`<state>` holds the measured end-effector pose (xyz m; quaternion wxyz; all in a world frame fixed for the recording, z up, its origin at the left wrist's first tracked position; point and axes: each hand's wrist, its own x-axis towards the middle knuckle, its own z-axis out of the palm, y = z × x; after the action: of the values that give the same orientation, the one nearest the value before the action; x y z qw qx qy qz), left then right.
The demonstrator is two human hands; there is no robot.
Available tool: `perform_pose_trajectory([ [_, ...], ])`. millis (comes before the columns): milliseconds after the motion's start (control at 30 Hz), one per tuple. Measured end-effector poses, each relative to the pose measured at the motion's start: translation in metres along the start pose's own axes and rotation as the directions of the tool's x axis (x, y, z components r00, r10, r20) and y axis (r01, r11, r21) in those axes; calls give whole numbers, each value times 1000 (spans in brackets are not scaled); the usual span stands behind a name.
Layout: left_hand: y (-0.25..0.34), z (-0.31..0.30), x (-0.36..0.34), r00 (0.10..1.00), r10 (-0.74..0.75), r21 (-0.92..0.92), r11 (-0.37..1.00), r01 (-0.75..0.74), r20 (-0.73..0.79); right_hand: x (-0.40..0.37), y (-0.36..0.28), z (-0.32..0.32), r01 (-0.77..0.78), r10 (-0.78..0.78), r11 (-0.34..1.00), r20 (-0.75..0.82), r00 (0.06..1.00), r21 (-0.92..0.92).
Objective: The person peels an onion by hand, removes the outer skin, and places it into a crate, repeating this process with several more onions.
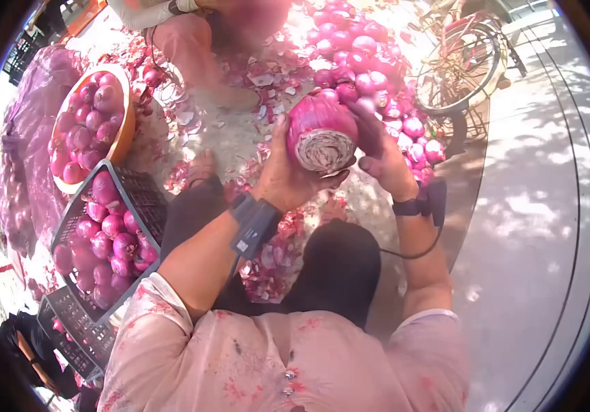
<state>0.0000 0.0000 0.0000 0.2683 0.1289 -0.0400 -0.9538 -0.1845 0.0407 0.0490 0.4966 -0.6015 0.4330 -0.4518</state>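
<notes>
Left hand [282, 180] and right hand [384, 154] each close their grip on one onion [321, 130], held up over the lap; crate [145, 199] and basket [126, 123] already hold many onions, while a large pile [356, 48] lies beyond.

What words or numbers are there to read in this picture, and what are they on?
No text here can be read.
Band on the left wrist: a small pale label, too blurred to read.
Band on the right wrist: no writing shows.
The onion held by the left hand and right hand, the black crate and the bicycle: no writing shows.
</notes>
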Motion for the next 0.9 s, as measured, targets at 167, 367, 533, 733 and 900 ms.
perform_pose_trajectory([
  [167, 8, 1, -15, 1000, -6, -38, 999, 5, -10, -79, 10, -35, 115, 62, 955, -560, 826, 275],
  [367, 15, 3, -21, 976, 94, 52, 993, -106, 195, -106, -103, 48, 235, 36, 861, -514, 857, 452],
  [533, 13, 9, -29, 955, 120, 144, 976, -163, 271, -72, -97, 89, 47, -40, 999, -483, 874, 2],
  [733, 12, 11, -32, 922, 288, 409, 832, -375, 260, -18, -45, 110, -15, -178, 936, -510, 842, -351],
  [900, 19, 8, -38, 981, 170, 685, 703, -189, 96, -29, 3, 104, 104, -190, 979, -610, 769, -175],
])
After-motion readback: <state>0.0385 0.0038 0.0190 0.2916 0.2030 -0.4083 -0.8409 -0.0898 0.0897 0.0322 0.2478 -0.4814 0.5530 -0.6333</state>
